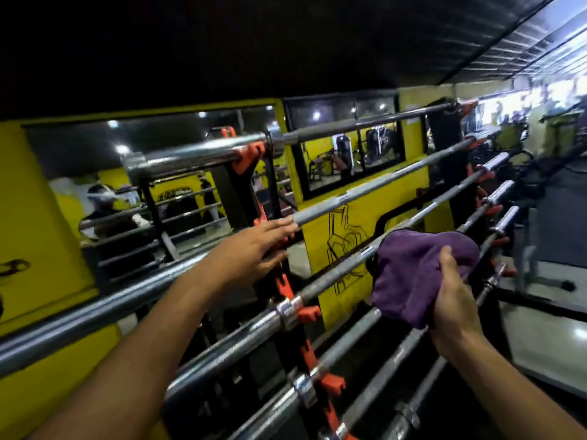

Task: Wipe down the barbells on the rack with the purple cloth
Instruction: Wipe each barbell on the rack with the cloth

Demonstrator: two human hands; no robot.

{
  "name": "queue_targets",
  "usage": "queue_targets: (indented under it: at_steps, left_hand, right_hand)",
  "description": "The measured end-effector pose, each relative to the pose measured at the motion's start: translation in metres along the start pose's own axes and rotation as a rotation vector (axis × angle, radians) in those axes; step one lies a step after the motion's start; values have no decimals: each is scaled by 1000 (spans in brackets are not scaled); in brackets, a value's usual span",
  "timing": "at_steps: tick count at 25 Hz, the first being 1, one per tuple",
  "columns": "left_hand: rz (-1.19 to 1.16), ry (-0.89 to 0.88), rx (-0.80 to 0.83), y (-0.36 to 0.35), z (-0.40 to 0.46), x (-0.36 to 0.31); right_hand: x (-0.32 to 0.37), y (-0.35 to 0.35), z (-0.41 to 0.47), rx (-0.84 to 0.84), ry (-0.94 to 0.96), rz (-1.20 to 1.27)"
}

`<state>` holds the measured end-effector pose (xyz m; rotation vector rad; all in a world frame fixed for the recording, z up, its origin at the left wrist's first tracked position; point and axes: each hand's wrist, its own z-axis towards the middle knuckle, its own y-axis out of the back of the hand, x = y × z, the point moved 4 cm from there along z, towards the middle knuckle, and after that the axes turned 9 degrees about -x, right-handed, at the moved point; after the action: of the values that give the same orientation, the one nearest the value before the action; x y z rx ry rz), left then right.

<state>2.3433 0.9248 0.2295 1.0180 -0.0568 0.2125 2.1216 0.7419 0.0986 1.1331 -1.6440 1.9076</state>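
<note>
Step in hand: wiping the bar shafts, with the purple cloth (416,274) bunched against a barbell (336,274) near mid-shaft.
Right hand (452,296): fingers and thumb curled round the lower edge of the cloth, clamped on it; most of the fabric billows above and to the left of that grip.
Left hand (254,246): fingers straight and apart, reaching to the next barbell up (365,192) beside the orange rack hooks (286,290) (contact looks likely, but blur leaves it uncertain).
Next move: judged, slide the cloth along the shaft away from the grip, steadying the rack (270,192) side.
</note>
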Motion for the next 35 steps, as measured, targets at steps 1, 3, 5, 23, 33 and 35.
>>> queue_targets:
  at_steps: [1, 3, 5, 23, 33, 35]
  left_hand:
    - [30, 2, 4, 3, 13, 14]
    - [68, 37, 26, 2, 32, 42]
    - [91, 96, 51, -6, 39, 63]
    - [176, 76, 97, -10, 35, 62]
    - [176, 102, 121, -8, 36, 62]
    - [173, 100, 127, -10, 35, 65]
  right_hand:
    - [2, -13, 12, -36, 58, -18]
    - [2, -40, 41, -82, 191, -99]
    - [-2, -76, 75, -24, 304, -242]
    - [-48, -203, 224, 132, 1097, -1007]
    - [-73, -173, 199, 38, 685, -338]
    - [-98, -152, 175, -178, 335, 97]
